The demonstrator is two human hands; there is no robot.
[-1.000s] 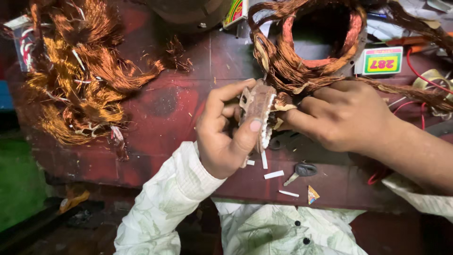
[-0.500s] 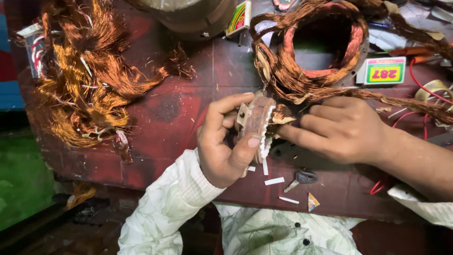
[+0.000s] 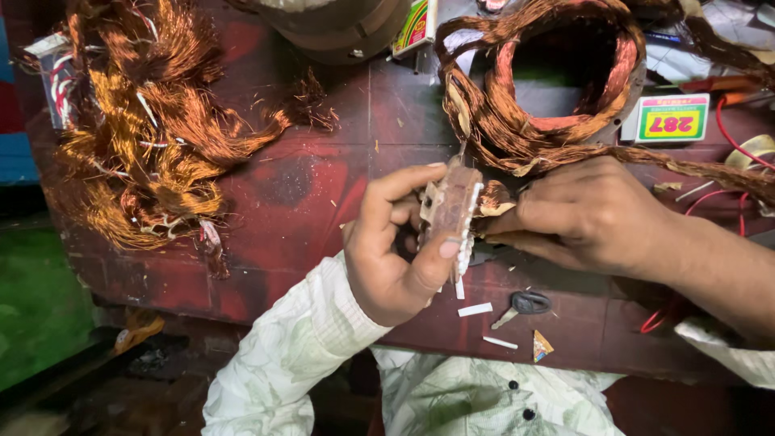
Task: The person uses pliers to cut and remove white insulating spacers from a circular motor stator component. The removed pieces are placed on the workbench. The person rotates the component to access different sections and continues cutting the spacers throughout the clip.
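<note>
The left hand [image 3: 395, 250] is clenched around a small bundle of pale paper strips [image 3: 450, 211], thumb pressed on its near face and forefinger hooked over the top, holding it upright just above the tabletop [image 3: 307, 194]. The right hand [image 3: 589, 214] comes in from the side, its fingertips pinched at the bundle's far edge, where a coppery twist of wire [image 3: 494, 198] sticks out.

To my eye, the job wants a steady left grip while the right works one strip at a time, so the stack doesn't fan apart.

The bundle looks worn, brownish on the face, with ragged white edges. A few loose white slips [image 3: 475, 309] lie just below the hands, and a wound copper coil [image 3: 549, 89] sits beyond them.
</note>
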